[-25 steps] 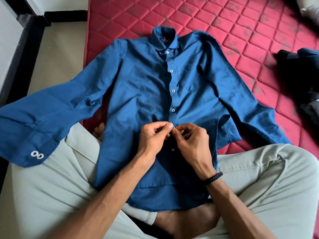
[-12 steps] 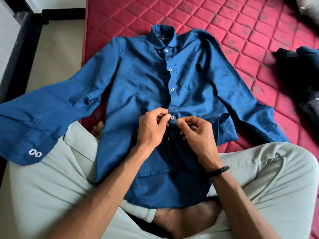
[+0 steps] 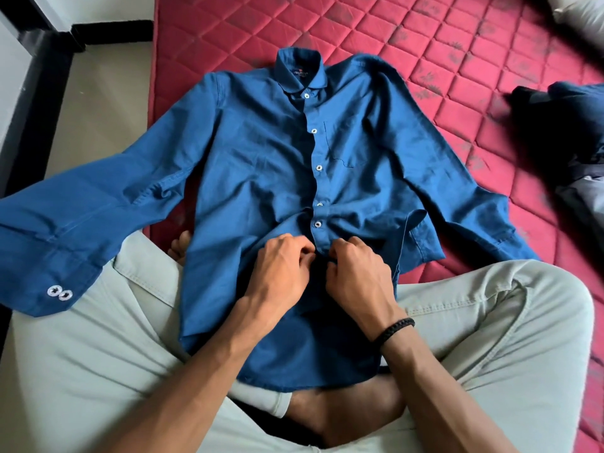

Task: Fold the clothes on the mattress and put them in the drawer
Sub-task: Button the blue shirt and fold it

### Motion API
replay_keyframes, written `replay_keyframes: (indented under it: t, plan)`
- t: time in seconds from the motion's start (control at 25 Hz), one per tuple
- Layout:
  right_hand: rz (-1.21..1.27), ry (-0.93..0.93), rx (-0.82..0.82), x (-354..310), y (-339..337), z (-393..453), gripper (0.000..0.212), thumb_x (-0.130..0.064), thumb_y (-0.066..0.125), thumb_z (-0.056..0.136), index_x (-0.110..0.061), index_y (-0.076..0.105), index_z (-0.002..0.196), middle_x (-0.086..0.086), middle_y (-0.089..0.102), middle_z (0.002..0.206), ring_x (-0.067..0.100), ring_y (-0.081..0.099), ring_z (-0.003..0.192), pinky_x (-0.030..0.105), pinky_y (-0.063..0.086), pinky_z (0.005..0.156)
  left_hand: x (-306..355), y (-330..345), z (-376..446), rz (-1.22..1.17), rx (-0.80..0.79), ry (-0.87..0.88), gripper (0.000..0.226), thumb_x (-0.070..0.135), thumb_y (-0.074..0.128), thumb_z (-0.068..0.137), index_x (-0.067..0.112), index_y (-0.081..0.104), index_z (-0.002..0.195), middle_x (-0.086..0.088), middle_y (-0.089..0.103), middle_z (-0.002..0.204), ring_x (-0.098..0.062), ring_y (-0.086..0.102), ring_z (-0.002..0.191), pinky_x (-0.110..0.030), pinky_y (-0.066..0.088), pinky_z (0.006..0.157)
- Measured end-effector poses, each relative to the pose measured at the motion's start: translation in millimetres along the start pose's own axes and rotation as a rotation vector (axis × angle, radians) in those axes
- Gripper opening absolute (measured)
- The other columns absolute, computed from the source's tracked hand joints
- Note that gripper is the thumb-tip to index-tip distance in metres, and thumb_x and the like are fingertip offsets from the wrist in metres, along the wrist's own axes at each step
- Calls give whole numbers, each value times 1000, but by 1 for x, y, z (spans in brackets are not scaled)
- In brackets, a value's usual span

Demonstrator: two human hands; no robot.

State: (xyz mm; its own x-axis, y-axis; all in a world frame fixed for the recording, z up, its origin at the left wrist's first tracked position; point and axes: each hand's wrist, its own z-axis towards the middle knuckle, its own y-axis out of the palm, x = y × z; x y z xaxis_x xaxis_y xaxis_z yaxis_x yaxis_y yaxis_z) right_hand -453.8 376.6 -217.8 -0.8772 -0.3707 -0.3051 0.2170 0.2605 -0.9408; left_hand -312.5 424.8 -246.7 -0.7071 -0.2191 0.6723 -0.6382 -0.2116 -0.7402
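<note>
Buttoning stage, folding not begun. Blue shirt (image 3: 261,165) lies front-up on the red mattress (image 3: 408,50), collar away from me, hem draped over my crossed legs in pale trousers (image 3: 98,338). Its left-of-frame sleeve hangs off the mattress edge over the floor (image 3: 98,109) and onto my knee; the other sleeve lies out on the mattress.

Hands: left hand (image 3: 281,273) and right hand (image 3: 359,276) both curled, fingertips pinching the shirt's placket just below the lowest fastened button (image 3: 317,224). Five white buttons from the collar down look done up. I can't tell whether the next one is under my fingers; knuckles hide it.

My read: I'm closing the next button down. It calls for lining up hole and button by feel, since cloth is bunched there, then smoothing the puckered front flat.

After that: likely flip the shirt face-down, bring the hanging sleeve back onto the mattress, fold sleeves in. Risk: the hem sits on my lap, not flat, so folds may go crooked unless I push the shirt further onto the mattress.

Dark clothes pile (image 3: 562,132) waits at the right edge. No drawer in view.
</note>
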Motion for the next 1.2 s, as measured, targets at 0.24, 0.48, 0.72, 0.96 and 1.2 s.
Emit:
replay_keyframes:
  t: [0.24,0.48,0.72,0.96,1.2]
  plan:
    - [229,40,-10,17,4,6,8,-18,60,96,-11,56,94,10,64,97,37,60,96,40,38,75,3,4,-1,112,-57,-12,6,27,72,90,26,66,92,3,62,93,-23,64,86,-46,55,77]
    - [681,234,-99,26,-6,11,17,-25,78,90,-14,68,81,5,74,73,16,72,65,36,57,67,5,-4,-6,62,-43,-58,6,24,76,87,27,71,88,10,69,77,-16,67,75,-40,58,71]
    - [705,221,-112,26,3,12,16,-18,80,86,-18,66,78,4,73,71,14,68,64,40,58,66,12,-7,-7,-222,-1,-191,5,20,79,81,23,76,81,12,71,69,-2,65,61,-25,58,67]
    - [653,177,-107,19,3,9,16,-24,76,88,-19,65,78,0,67,67,8,56,57,31,48,57,22,-8,-9,-421,30,-263,8,13,82,82,21,78,83,13,73,72,1,64,65,-9,49,63]
    - [931,247,-139,16,-3,5,9,-12,78,89,-14,73,82,4,68,68,16,60,61,40,53,64,22,-8,-10,-446,29,-267,8,15,82,82,23,80,84,14,75,74,2,68,71,-11,53,68]
